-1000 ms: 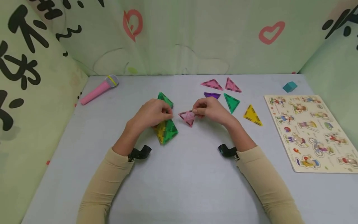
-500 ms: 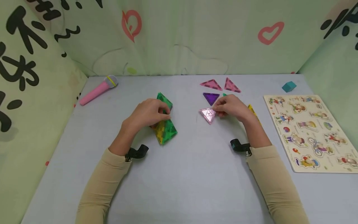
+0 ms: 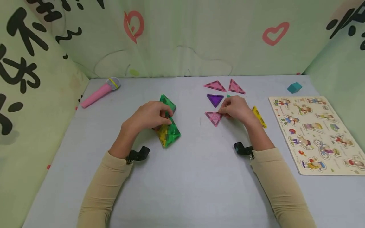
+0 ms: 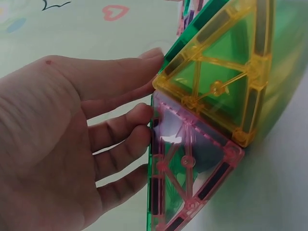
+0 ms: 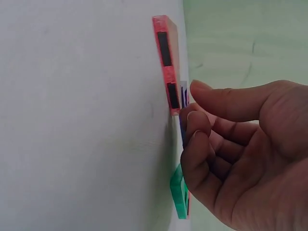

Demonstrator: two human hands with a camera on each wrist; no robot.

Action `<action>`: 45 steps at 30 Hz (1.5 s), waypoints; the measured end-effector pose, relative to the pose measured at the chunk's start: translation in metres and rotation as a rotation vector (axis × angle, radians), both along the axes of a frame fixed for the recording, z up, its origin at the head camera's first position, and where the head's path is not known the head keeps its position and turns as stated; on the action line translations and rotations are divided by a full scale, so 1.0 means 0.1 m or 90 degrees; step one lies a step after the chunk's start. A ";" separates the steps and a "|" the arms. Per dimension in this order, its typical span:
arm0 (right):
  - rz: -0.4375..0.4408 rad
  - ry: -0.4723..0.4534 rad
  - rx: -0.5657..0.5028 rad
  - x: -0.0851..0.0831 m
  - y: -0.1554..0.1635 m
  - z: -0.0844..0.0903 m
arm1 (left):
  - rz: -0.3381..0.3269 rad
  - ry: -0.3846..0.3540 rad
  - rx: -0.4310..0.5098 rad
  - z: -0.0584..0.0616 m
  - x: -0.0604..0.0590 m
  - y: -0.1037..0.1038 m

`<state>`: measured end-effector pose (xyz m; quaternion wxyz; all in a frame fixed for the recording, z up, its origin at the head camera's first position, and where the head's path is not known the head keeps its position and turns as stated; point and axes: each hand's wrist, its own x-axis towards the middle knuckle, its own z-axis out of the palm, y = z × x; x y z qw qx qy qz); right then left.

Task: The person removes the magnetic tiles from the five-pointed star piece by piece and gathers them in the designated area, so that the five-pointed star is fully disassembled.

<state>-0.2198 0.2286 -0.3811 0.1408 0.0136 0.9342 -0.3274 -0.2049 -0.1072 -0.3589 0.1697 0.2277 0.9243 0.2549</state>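
Note:
My left hand [image 3: 150,114] grips a small structure of magnetic tiles [image 3: 172,133] in the head view. In the left wrist view its fingers touch the left edge, beside a yellow triangle tile [image 4: 216,72] and a pink triangle tile [image 4: 178,163], with green tiles behind. My right hand [image 3: 236,107] is at the corner of a pink triangle tile [image 3: 214,118] low on the table. The right wrist view shows the thumb apart from that tile [image 5: 167,67]; a bent fingertip is close to its corner, contact unclear. Under this hand, a green triangle tile [image 5: 179,195] is mostly hidden.
A purple triangle [image 3: 215,100] and two pink triangles [image 3: 215,85] lie further back; a yellow triangle [image 3: 259,117] is right of my right hand. Further right are a picture puzzle board [image 3: 316,136] and a teal block [image 3: 295,88]. A pink toy microphone [image 3: 99,92] lies back left.
My right hand has carried the pink triangle tile rightward, away from the structure, and lowered it below the purple triangle. The left hand has stayed at the structure, its thumb shifting slightly.

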 end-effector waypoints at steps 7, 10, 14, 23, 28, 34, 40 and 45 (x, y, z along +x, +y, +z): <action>0.005 0.008 -0.025 0.01 -0.06 0.05 | -0.001 0.020 -0.008 -0.01 -0.03 -0.03; 0.023 -0.004 -0.032 0.01 -0.13 0.05 | 0.011 0.043 -0.013 -0.01 -0.04 -0.07; 0.062 -0.028 -0.054 0.03 -0.26 0.01 | 0.018 0.067 -0.039 0.00 -0.06 -0.13; 0.224 -0.049 -0.101 0.18 -0.75 -0.05 | 0.027 0.039 -0.076 0.03 -0.06 -0.18; 0.302 -0.090 -0.144 0.23 -0.98 -0.08 | 0.034 0.032 -0.076 0.02 -0.06 -0.18; 0.317 -0.106 -0.146 0.28 -1.12 -0.10 | 0.037 0.030 -0.083 0.01 -0.06 -0.15; 0.303 -0.100 -0.126 0.30 -1.15 -0.10 | 0.030 0.033 -0.099 0.02 -0.04 -0.11; 0.302 -0.128 -0.169 0.30 -1.14 -0.12 | 0.025 0.046 -0.097 0.00 -0.03 -0.09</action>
